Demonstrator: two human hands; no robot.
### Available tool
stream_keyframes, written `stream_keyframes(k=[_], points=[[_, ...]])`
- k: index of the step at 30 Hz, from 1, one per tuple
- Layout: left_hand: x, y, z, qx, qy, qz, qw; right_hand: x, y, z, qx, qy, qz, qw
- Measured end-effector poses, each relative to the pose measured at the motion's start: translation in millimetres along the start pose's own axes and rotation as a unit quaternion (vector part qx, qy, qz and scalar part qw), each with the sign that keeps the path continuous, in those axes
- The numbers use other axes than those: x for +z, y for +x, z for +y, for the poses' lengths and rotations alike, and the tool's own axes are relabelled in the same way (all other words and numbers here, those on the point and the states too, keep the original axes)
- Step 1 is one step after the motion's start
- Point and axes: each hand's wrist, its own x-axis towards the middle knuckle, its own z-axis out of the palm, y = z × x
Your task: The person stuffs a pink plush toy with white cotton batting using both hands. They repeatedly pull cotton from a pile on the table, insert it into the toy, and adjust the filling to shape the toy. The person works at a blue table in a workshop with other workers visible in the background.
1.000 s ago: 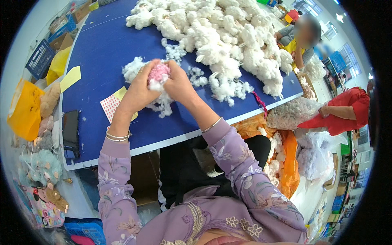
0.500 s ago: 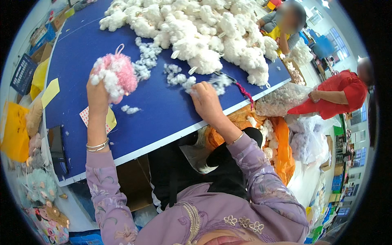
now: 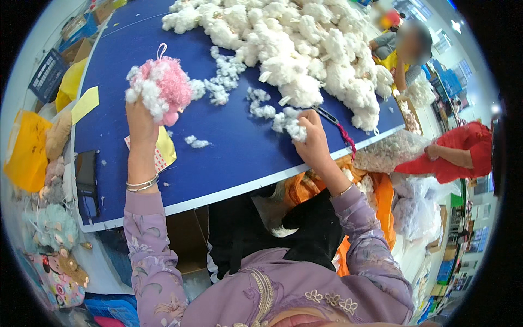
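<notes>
My left hand (image 3: 143, 122) is closed around a fluffy pink-and-white plush piece (image 3: 174, 87) with a small loop on top, held up over the blue table (image 3: 229, 147). Between the fingertips of my right hand (image 3: 315, 140) is a tuft of white stuffing (image 3: 287, 124). Behind that hand lies a slim metal tool (image 3: 327, 114) with a magenta cord handle. Loose stuffing clumps (image 3: 226, 76) are scattered between my hands. A large heap of white fluffy plush pieces (image 3: 305, 54), some with loops, covers the far side.
A black phone-like slab (image 3: 87, 171) and yellow paper (image 3: 85, 104) lie by the left edge. Past the right edge are an orange bag (image 3: 385, 212) and a clear sack (image 3: 370, 148). A person in red (image 3: 457, 155) stands there; another person (image 3: 406, 60) is across the table.
My right hand has risen slightly and now pinches a tuft of stuffing. My left hand still holds the pink-and-white plush piece. The whole view has shifted, with the table appearing further right.
</notes>
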Motion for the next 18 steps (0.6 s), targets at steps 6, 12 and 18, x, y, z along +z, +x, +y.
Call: stream_keyframes(k=[6, 12, 18], points=[[3.4, 4.5, 10.5, 0.011, -0.060, 0.062, 0.996, 43.0, 65.6, -22.0, -0.165, -0.032, -0.154, 0.974], [-3.8, 6.7, 10.9, 0.021, -0.091, 0.101, 0.991, 69.6, 109.4, -29.9, -0.109, 0.111, -0.111, 0.982], [-14.0, 18.9, 7.3, -0.002, -0.183, 0.132, 0.974, 99.5, 190.7, -23.0, -0.056, 0.074, -0.138, 0.986]])
